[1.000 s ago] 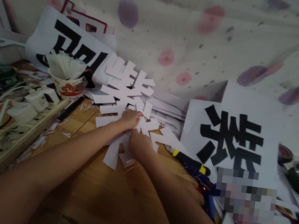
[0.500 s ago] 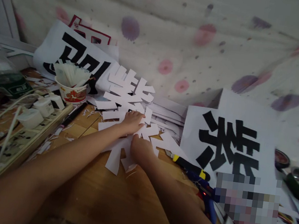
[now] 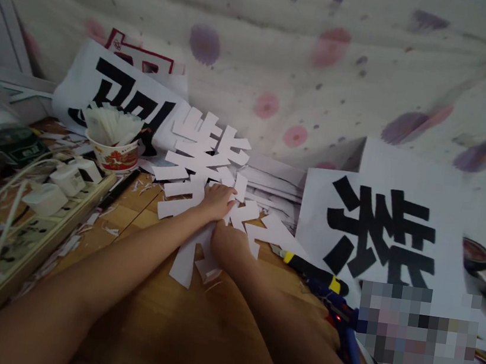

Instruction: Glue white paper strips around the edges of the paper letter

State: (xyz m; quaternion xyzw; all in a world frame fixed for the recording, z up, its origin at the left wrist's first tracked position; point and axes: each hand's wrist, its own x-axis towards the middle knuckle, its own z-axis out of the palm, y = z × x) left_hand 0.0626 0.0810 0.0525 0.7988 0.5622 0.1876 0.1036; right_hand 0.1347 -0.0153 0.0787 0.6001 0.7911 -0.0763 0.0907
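A large white cut-out character (image 3: 188, 190), made of joined paper strokes, stretches across the wooden table between my arms and up toward the back. My left hand (image 3: 219, 201) is closed over its middle, fingers bent and pointing right. Just below, touching it, my right hand (image 3: 230, 243) is curled into a fist at the cut-out's lower strokes; its fingertips are hidden. Beside my right wrist lies a black and yellow utility knife (image 3: 309, 269). A blue glue gun (image 3: 340, 311) with a red light lies farther right.
A printed character sheet (image 3: 332, 217) leans at right, another (image 3: 77, 79) at back left. A paper tub (image 3: 116, 156) holds translucent sticks. The power strip (image 3: 44, 245) carries plugs and white cables at left. Paper scraps litter the table (image 3: 151, 337). A spotted curtain (image 3: 261, 41) hangs behind.
The view has turned slightly, so the right-hand sheet sits farther right. Both hands stay at nearly the same spot on the cut-out.
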